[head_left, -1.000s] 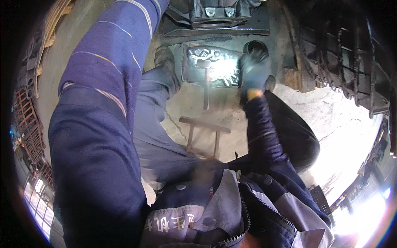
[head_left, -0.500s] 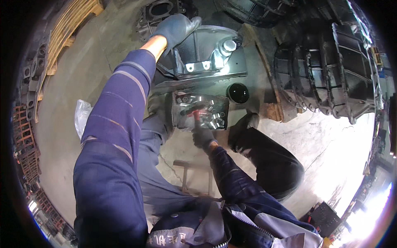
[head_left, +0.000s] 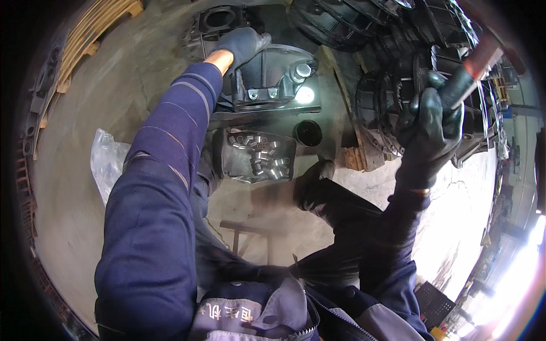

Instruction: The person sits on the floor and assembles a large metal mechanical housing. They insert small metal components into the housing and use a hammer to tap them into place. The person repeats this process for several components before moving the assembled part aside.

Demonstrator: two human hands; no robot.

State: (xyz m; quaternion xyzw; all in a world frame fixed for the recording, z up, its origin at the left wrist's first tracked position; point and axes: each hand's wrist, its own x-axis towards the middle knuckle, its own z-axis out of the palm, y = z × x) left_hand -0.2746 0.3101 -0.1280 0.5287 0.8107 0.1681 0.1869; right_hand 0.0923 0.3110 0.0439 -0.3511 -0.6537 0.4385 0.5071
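My right hand [head_left: 432, 133], in a dark glove, is raised at the right and closed around the handle of a hammer [head_left: 483, 57]. The hammer has a red neck, and its dark head is partly lost at the dim rim of the view. My left hand [head_left: 242, 45], in a grey glove, is closed over the upper left edge of a dark metal housing [head_left: 261, 71]. That housing stands on a flat base, with a shiny round plug and two small lugs on its near side. Nearer to me, an open tray [head_left: 233, 165] holds several short metal bushings [head_left: 264, 150].
A round black bowl [head_left: 308, 133] stands right of the tray. Large ribbed black castings [head_left: 375, 108] fill the right, beside wooden boards [head_left: 355, 159]. Behind my left hand lies another casting [head_left: 219, 20]. A plastic bag [head_left: 108, 159], a wooden pallet [head_left: 102, 34] and a low metal stand [head_left: 250, 229] are around me.
My right hand has lifted the hammer from over the tray up to the far right. My left hand keeps its place on the housing. The view has shifted slightly.
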